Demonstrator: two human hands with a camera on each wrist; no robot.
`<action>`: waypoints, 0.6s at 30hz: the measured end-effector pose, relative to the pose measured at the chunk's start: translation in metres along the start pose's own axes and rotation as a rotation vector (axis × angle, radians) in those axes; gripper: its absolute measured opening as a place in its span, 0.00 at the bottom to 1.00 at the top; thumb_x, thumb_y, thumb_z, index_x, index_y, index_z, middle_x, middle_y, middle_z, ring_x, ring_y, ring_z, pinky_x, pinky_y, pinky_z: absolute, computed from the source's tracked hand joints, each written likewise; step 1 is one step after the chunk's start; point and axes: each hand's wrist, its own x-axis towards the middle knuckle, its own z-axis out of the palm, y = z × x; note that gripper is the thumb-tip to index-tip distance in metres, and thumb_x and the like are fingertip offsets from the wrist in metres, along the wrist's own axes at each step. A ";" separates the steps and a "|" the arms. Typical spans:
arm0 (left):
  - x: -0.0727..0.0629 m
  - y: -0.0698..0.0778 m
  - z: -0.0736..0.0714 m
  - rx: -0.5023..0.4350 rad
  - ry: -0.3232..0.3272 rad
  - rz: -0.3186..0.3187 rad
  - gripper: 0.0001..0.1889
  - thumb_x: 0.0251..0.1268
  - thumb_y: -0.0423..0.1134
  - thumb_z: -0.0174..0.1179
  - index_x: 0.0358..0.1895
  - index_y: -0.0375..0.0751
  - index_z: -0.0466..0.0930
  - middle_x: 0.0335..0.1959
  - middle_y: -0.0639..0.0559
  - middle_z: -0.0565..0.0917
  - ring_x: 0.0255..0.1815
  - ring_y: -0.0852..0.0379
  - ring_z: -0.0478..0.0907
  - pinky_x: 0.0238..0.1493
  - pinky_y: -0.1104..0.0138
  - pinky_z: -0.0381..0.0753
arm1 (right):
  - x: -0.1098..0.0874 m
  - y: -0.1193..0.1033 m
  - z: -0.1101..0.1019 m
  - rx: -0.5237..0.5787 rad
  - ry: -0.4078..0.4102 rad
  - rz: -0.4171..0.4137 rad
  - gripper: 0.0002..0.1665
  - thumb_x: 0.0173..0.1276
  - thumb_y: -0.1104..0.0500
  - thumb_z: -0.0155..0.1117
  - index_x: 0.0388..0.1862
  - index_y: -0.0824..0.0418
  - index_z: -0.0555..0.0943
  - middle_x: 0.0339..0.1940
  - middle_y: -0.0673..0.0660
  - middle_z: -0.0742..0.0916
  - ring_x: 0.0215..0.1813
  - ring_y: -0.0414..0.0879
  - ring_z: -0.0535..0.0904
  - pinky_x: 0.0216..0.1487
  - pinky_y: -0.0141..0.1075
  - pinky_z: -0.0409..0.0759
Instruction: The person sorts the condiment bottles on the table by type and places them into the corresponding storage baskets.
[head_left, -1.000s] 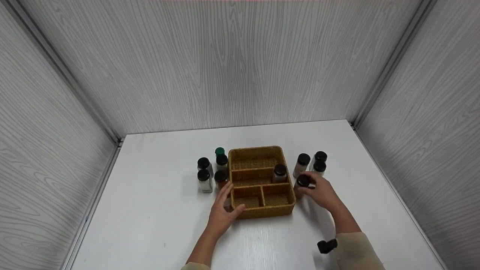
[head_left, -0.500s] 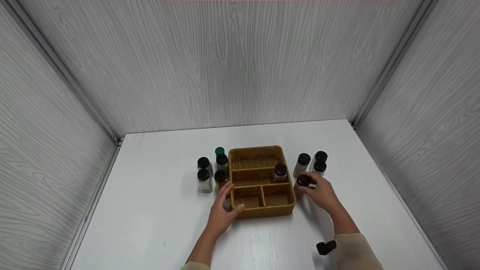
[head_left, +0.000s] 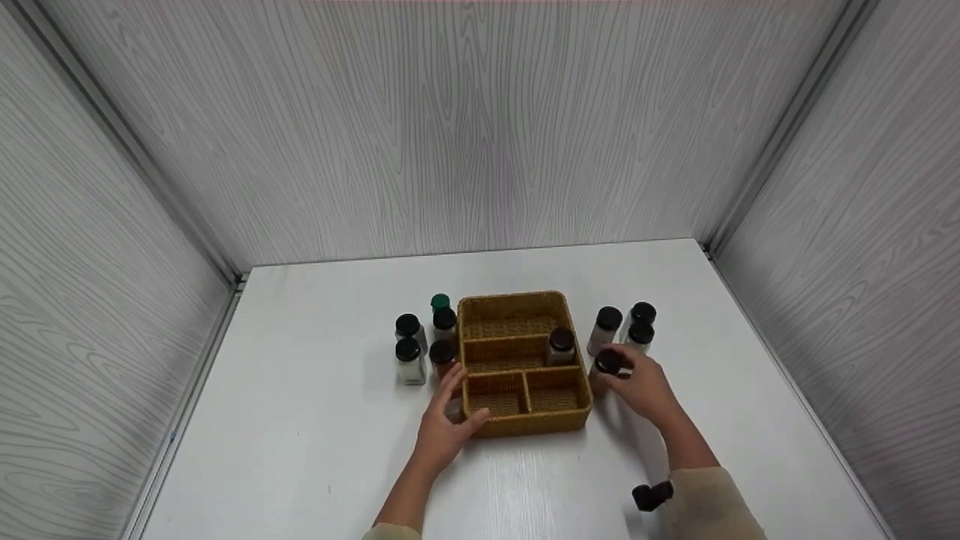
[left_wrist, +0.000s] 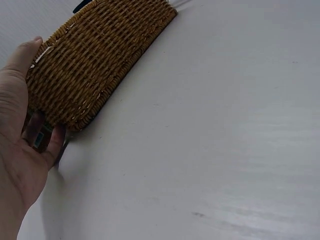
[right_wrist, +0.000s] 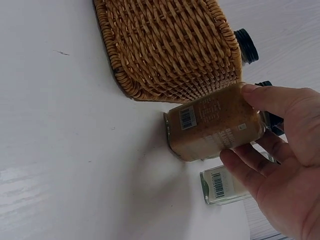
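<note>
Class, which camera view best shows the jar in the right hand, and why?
The right wrist view: there the jar shows its brown side, with a barcode. The head view gives mainly its black cap; the left wrist view doesn't clearly show it.

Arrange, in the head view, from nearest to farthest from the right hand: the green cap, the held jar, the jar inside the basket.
1. Held jar: in the right hand.
2. Jar inside the basket: right end, middle row.
3. Green cap: beyond the basket, left side.
</note>
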 end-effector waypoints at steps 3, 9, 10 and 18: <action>-0.001 0.001 0.001 0.005 0.002 -0.004 0.43 0.71 0.48 0.75 0.86 0.55 0.64 0.91 0.59 0.57 0.92 0.40 0.51 0.87 0.32 0.53 | -0.001 -0.002 -0.001 -0.003 0.009 0.007 0.32 0.72 0.65 0.75 0.73 0.65 0.78 0.68 0.72 0.86 0.71 0.66 0.82 0.69 0.56 0.85; -0.001 0.000 0.000 0.013 0.000 0.003 0.43 0.71 0.48 0.75 0.86 0.58 0.64 0.91 0.59 0.57 0.92 0.41 0.51 0.86 0.31 0.55 | -0.002 -0.009 -0.002 -0.009 0.005 0.004 0.30 0.71 0.66 0.76 0.71 0.66 0.80 0.66 0.72 0.86 0.70 0.67 0.83 0.69 0.58 0.85; -0.001 0.000 0.001 0.009 0.000 0.001 0.43 0.71 0.47 0.75 0.86 0.59 0.64 0.91 0.60 0.57 0.92 0.41 0.51 0.86 0.32 0.55 | -0.003 -0.009 -0.004 -0.016 0.001 0.002 0.30 0.71 0.65 0.76 0.71 0.66 0.80 0.67 0.72 0.86 0.70 0.67 0.83 0.69 0.58 0.84; -0.001 -0.002 0.002 0.004 0.012 0.011 0.43 0.71 0.47 0.75 0.86 0.54 0.65 0.90 0.59 0.58 0.92 0.40 0.52 0.86 0.31 0.54 | -0.004 -0.022 -0.018 0.001 -0.039 0.008 0.33 0.72 0.65 0.74 0.74 0.66 0.78 0.71 0.73 0.83 0.73 0.70 0.81 0.70 0.58 0.84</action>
